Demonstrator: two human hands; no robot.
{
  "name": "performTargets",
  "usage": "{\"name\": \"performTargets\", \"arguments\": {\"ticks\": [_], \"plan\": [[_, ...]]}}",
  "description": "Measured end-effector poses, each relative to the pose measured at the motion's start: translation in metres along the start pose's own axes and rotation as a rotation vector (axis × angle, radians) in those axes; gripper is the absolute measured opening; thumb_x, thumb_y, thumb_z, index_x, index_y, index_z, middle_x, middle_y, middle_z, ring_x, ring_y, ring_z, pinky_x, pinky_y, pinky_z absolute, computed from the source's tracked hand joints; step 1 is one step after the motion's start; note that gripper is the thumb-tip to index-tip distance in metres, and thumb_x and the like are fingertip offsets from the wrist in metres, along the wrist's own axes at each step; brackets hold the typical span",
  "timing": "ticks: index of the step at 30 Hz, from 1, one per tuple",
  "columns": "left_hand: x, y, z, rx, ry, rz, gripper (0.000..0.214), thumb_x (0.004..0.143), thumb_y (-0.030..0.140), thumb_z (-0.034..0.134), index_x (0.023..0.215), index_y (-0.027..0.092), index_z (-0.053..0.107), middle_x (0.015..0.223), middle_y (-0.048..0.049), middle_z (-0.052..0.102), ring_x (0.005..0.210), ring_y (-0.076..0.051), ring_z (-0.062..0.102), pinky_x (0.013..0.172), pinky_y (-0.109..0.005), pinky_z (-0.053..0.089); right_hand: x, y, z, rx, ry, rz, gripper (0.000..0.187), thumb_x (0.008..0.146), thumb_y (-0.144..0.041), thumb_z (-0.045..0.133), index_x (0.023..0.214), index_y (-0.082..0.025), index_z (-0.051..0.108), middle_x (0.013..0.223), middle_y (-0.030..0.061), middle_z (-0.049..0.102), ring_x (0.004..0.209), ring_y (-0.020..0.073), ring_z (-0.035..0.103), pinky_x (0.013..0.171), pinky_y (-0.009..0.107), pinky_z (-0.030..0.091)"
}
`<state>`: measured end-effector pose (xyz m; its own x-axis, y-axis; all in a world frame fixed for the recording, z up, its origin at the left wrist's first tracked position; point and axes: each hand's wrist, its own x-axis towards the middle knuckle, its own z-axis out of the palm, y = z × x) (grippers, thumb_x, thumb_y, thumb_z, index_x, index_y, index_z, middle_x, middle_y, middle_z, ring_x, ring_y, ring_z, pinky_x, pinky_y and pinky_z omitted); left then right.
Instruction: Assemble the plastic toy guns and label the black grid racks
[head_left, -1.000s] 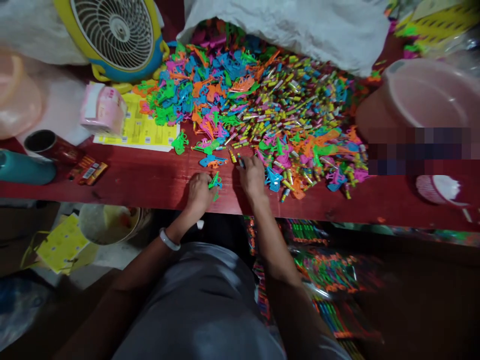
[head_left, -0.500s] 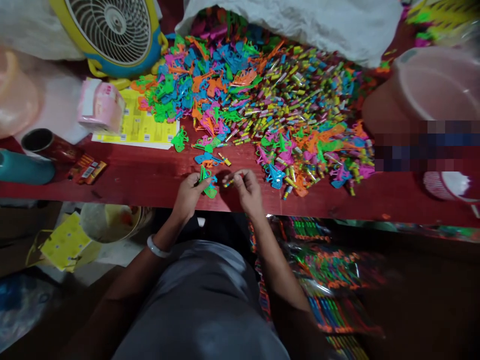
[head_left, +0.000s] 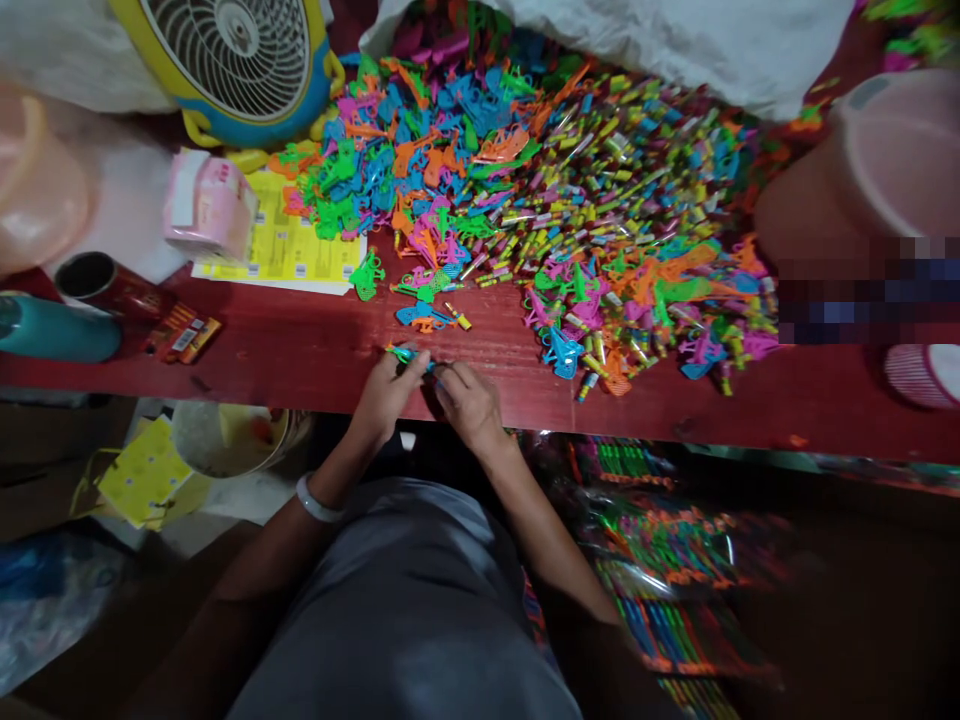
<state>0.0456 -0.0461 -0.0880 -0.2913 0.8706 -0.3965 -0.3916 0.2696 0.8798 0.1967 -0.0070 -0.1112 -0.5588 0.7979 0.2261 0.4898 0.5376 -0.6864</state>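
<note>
Left hand (head_left: pixel 386 395) and right hand (head_left: pixel 465 405) pinch one green toy (head_left: pixel 406 354).

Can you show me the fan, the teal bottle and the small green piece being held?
fan (head_left: pixel 236 60), head view, centre of its white grille.
teal bottle (head_left: pixel 56 328), head view, middle of its side.
small green piece (head_left: pixel 405 354), head view, its visible tip.

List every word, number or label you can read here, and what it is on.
Nothing reads clearly.
Yellow printed paper sheet: print too small.
Pink wrapped paper roll: red marks blurred.
Small red-and-orange packet: barcode label, unreadable.
Green plastic piece pinched by left hand, right hand touching: no print visible.
</note>
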Motion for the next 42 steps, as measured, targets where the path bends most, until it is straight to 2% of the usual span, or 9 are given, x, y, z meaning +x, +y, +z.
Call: {"name": "performTargets", "arguments": {"ticks": [2,6,16,24,31,34,38,40,42], "plan": [[0.001,0.001,-0.001,-0.056,0.042,-0.052,0.043,0.068,0.051,0.084,0.09,0.017,0.07,0.089,-0.0037,0.071,0.087,-0.017,0.066,0.086,-0.034,0.055,-0.002,0.0,-0.002,0.084,0.016,-0.009,0.024,0.103,-0.04,0.052,0.107,-0.024,0.069,0.101,0.01,0.072,0.094,0.0224,0.067,0.084,0.034,0.056],[0.002,0.004,-0.004,-0.052,0.068,-0.05,0.039,0.065,0.045,0.086,0.087,0.017,0.072,0.082,-0.0032,0.072,0.081,-0.017,0.066,0.079,-0.031,0.054,-0.001,0.005,-0.003,0.191,0.108,0.102,0.03,0.104,-0.045,0.048,0.117,-0.023,0.064,0.113,0.0115,0.072,0.104,0.0239,0.068,0.093,0.04,0.056],[-0.002,0.001,-0.003,0.022,0.096,0.03,0.029,0.069,0.041,0.083,0.079,0.018,0.069,0.073,0.0009,0.067,0.07,-0.014,0.059,0.071,-0.027,0.049,0.002,0.005,0.004,0.271,0.029,0.154,0.032,0.103,-0.045,0.047,0.116,-0.024,0.068,0.1,0.0082,0.074,0.091,0.0228,0.068,0.087,0.038,0.056],[-0.003,0.0,0.0,0.043,0.113,0.076,0.025,0.073,0.039,0.079,0.077,0.017,0.067,0.072,0.0015,0.064,0.066,-0.012,0.056,0.067,-0.026,0.047,0.001,0.003,0.002,0.359,-0.02,0.187,0.038,0.103,-0.055,0.045,0.106,-0.024,0.066,0.085,0.0036,0.068,0.076,0.0187,0.063,0.075,0.033,0.053],[-0.003,-0.005,0.001,0.008,0.14,0.15,0.024,0.075,0.038,0.078,0.076,0.019,0.064,0.073,0.0029,0.061,0.07,-0.013,0.055,0.073,-0.026,0.047,0.005,-0.002,0.0,0.398,-0.084,0.198,0.046,0.103,-0.06,0.041,0.078,-0.024,0.056,0.07,0.0003,0.058,0.068,0.0165,0.057,0.066,0.029,0.049],[-0.004,-0.006,0.003,-0.009,0.155,0.169,0.021,0.076,0.037,0.077,0.081,0.019,0.066,0.078,0.0016,0.065,0.074,-0.014,0.057,0.075,-0.027,0.047,0.005,-0.003,0.004,0.301,-0.025,0.156,0.037,0.105,-0.051,0.043,0.093,-0.024,0.064,0.079,0.0037,0.066,0.075,0.0194,0.063,0.073,0.032,0.053],[-0.006,-0.002,0.007,-0.002,0.167,0.165,0.02,0.078,0.037,0.075,0.082,0.019,0.067,0.077,0.0015,0.064,0.073,-0.014,0.057,0.077,-0.028,0.048,0.002,-0.004,0.012,0.149,0.091,0.111,0.031,0.104,-0.034,0.042,0.117,-0.021,0.066,0.11,0.0157,0.073,0.101,0.0272,0.069,0.089,0.042,0.057],[-0.007,-0.001,0.007,0.004,0.171,0.164,0.02,0.078,0.037,0.075,0.079,0.019,0.065,0.076,0.0018,0.062,0.072,-0.013,0.055,0.076,-0.028,0.047,0.001,-0.004,0.012,0.141,0.087,0.102,0.03,0.104,-0.032,0.042,0.118,-0.02,0.067,0.111,0.0164,0.073,0.103,0.028,0.069,0.091,0.043,0.057],[-0.006,-0.001,0.006,0.016,0.189,0.174,0.021,0.077,0.035,0.076,0.077,0.019,0.063,0.076,0.0022,0.061,0.071,-0.013,0.054,0.074,-0.027,0.046,0.002,-0.005,0.01,0.177,0.037,0.107,0.028,0.104,-0.033,0.043,0.112,-0.022,0.068,0.099,0.0119,0.074,0.092,0.0256,0.07,0.085,0.04,0.057]]}}
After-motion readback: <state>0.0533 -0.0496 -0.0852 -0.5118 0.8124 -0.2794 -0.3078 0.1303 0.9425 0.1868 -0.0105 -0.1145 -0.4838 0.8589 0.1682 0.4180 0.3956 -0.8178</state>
